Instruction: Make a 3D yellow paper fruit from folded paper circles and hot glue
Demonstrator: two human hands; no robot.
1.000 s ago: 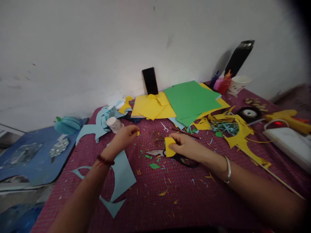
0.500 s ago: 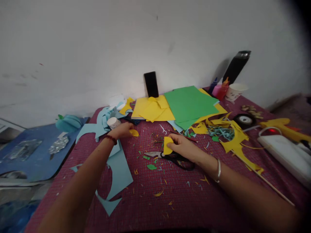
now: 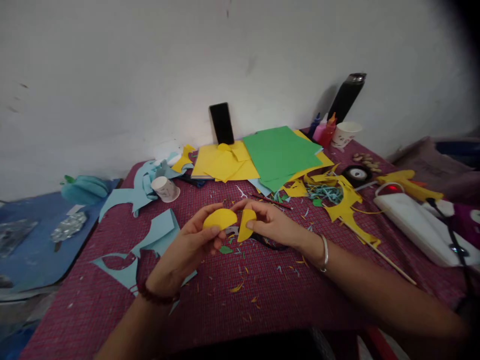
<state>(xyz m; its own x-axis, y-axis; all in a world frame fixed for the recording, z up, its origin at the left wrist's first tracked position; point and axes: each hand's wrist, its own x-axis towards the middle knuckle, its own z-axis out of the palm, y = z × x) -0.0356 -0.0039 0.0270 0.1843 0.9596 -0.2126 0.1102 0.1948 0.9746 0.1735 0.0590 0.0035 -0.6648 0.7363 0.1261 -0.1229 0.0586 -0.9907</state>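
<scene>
The left hand (image 3: 189,242), in the head view, pinches a smooth yellow half-round (image 3: 221,219) between thumb and fingers; the right hand (image 3: 275,225) is closed on a narrower, curved-edged yellow piece (image 3: 246,226) just beside it. Both papers are held above a red, finely checked tablecloth (image 3: 210,320) strewn with thin clippings. Flat green sheets (image 3: 281,150) lie beyond. Marks on the small paper cup (image 3: 164,189) are too small to read.

Dark beads (image 3: 158,299) circle the left wrist (image 3: 164,281), a silver bangle (image 3: 326,254) the right.
</scene>
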